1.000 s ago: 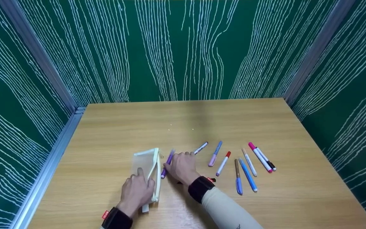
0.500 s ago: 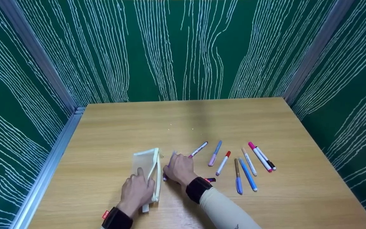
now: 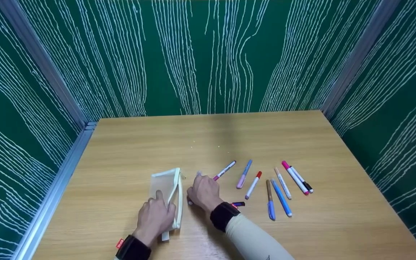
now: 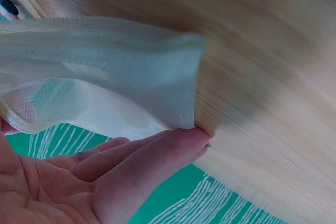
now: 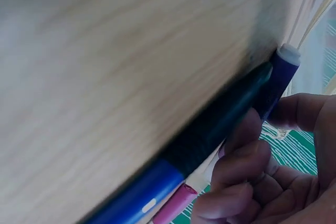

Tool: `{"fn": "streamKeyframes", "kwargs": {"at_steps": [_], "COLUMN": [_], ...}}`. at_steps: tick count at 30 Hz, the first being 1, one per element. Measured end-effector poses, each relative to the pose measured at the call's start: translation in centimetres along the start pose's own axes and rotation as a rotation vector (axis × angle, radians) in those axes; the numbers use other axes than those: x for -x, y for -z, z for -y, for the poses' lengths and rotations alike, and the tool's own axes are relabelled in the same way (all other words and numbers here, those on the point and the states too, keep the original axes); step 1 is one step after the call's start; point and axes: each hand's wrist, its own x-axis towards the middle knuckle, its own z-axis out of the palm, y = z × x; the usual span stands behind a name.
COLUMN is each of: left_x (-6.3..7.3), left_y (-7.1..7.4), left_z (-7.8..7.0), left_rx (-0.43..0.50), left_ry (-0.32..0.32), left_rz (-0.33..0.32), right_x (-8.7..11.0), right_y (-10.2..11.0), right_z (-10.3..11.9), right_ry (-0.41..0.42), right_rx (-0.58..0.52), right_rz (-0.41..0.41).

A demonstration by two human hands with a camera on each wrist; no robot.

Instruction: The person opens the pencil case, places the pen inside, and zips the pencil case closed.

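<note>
A pale mesh pencil pouch [image 3: 163, 179] with a light green zip edge lies left of centre, its zip parted. My left hand [image 3: 155, 216] holds it, thumb at the opening; in the left wrist view the long fingers [image 4: 152, 163] run straight along its outside. Just right of the pouch, my right hand [image 3: 204, 193] pinches a purple marker [image 5: 281, 77] between thumb and fingers; its white end shows in the right wrist view. Most of that marker is hidden by the hand in the head view. Below the right wrist lies a dark pen with a blue part [image 5: 157, 182].
Several pens and markers lie to the right: a pink-ended one [image 3: 225, 170], a lilac one [image 3: 244, 174], a red-capped one [image 3: 253, 185], a brown-and-blue one [image 3: 270, 200] and a blue one [image 3: 281, 198]. Green walls with white lines enclose the wooden table [image 3: 139, 144].
My right hand has closed over the purple marker, covering most of it, and shifted slightly; the pink-ended marker and dark pen show more. The left hand and pouch have stayed put.
</note>
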Motion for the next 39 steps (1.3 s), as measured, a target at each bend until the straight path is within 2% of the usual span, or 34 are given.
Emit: {"fn": "streamKeyframes", "kwargs": {"at_steps": [11, 20, 28, 39], "left_x": [0.0, 0.0, 0.0, -0.2], "left_y": [0.0, 0.1, 0.1, 0.1], "left_z": [-0.1, -0.1, 0.1, 0.1], "left_rx": [0.001, 0.019, 0.017, 0.020], "left_ry": [-0.004, 0.011, 0.026, 0.033], "left_rz": [-0.002, 0.035, 0.068, 0.047], "right_x": [-0.1, -0.1, 0.7, 2.6], "right_y": [0.3, 1.6, 3.2, 3.3], "right_z": [-0.5, -1.1, -1.0, 0.2], "right_ry": [-0.044, -0.059, -0.029, -0.011], "right_rx": [-0.086, -0.171, -0.338, -0.553], "right_rz": [0.033, 0.032, 0.018, 0.103]}}
